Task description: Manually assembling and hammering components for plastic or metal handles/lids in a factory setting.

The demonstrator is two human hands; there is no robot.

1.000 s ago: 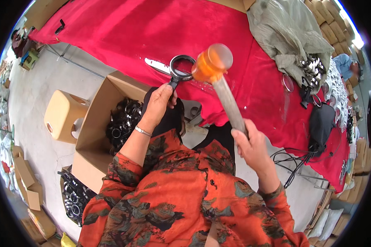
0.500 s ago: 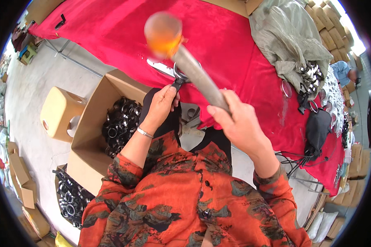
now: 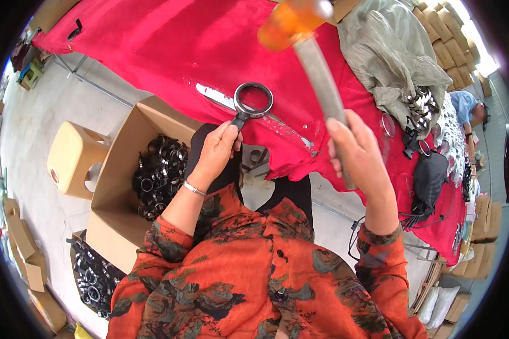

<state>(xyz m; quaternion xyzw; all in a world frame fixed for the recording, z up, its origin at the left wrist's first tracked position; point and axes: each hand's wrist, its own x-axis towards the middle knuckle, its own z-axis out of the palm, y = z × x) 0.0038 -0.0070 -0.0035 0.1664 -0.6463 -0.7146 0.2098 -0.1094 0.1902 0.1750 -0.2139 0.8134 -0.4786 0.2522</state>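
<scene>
My left hand (image 3: 216,148) is closed on the short black handle of a magnifying glass (image 3: 266,112), whose dark round rim lies over the near edge of the red-covered table (image 3: 209,56). My right hand (image 3: 356,151) grips the grey handle of a mallet (image 3: 322,79) with an orange, translucent head. The mallet is raised, to the right of the magnifying glass and apart from it. Beneath the magnifying glass, a white, worn strip (image 3: 215,95) shows on the table edge.
Left of my legs stands an open cardboard box (image 3: 110,206) of black round-rimmed pieces. A cream stool (image 3: 73,155) is beyond it. A grey-green sheet (image 3: 373,53), shiny pieces and a black pouch (image 3: 430,183) lie on the right. A person (image 3: 466,110) is farther right.
The mallet has swung up and to the right, away from the magnifying glass, with my right hand. My left hand still holds the magnifying glass in nearly the same place.
</scene>
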